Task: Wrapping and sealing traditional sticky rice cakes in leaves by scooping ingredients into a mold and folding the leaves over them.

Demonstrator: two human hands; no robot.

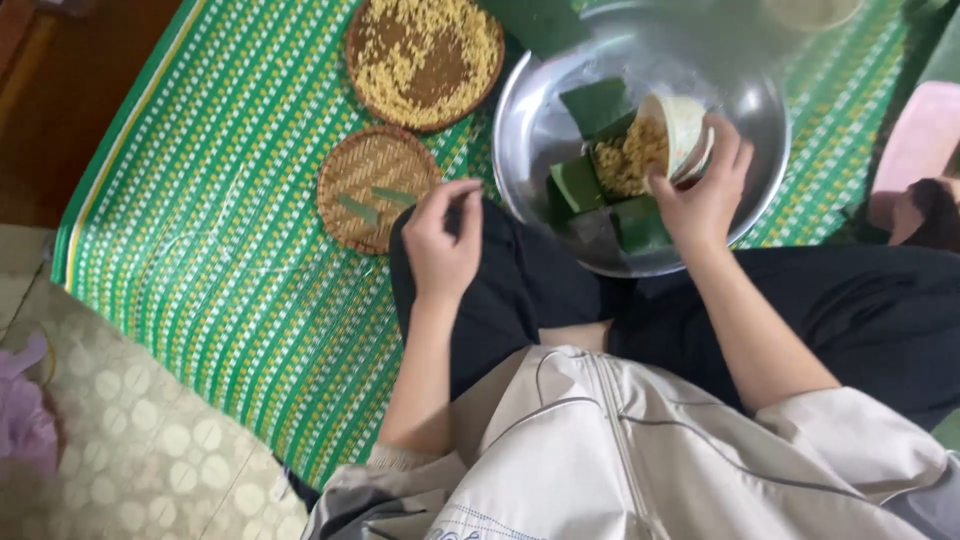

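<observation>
My right hand (700, 195) grips a small white bowl (685, 130), tipped on its side over a square of folded green leaves (600, 190). Yellow grain (630, 158) lies heaped in the middle of the leaves. The leaves sit inside a large round metal tray (760, 110). My left hand (443, 238) hovers over my knee near the tray's left rim, fingers loosely curled with nothing clearly in them.
A round woven basket (425, 60) of yellow grain sits at the top. A smaller woven basket (375, 185) with two leaf strips lies left of my hand. Everything rests on a green patterned mat (230, 220). A pink object (920, 140) is at the right edge.
</observation>
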